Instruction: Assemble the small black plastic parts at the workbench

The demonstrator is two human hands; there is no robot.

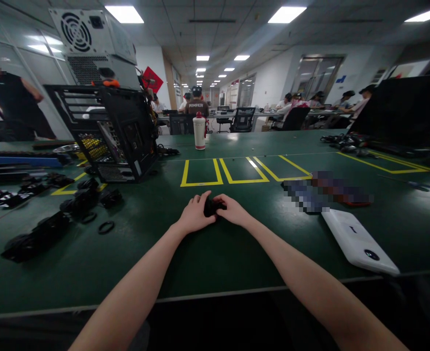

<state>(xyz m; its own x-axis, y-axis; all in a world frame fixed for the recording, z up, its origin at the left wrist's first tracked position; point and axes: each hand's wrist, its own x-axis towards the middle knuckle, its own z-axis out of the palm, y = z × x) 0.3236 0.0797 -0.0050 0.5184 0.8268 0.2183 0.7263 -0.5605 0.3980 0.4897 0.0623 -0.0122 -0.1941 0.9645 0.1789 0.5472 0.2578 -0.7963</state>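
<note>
My left hand [195, 215] and my right hand [233, 210] meet in front of me on the green table [207, 253]. Both have their fingers curled round one small black object [210, 208] held between them; most of it is hidden by the fingers and I cannot name it. It rests on or just above the table mat, a little nearer to me than the yellow outlined boxes [201, 173].
An open black computer case [108, 131] stands at the back left under a grey case [94, 44]. Black parts and rings [106, 227] lie scattered at left. A white flat device [359, 241] lies at right. A white bottle [199, 131] stands behind. People sit at far tables.
</note>
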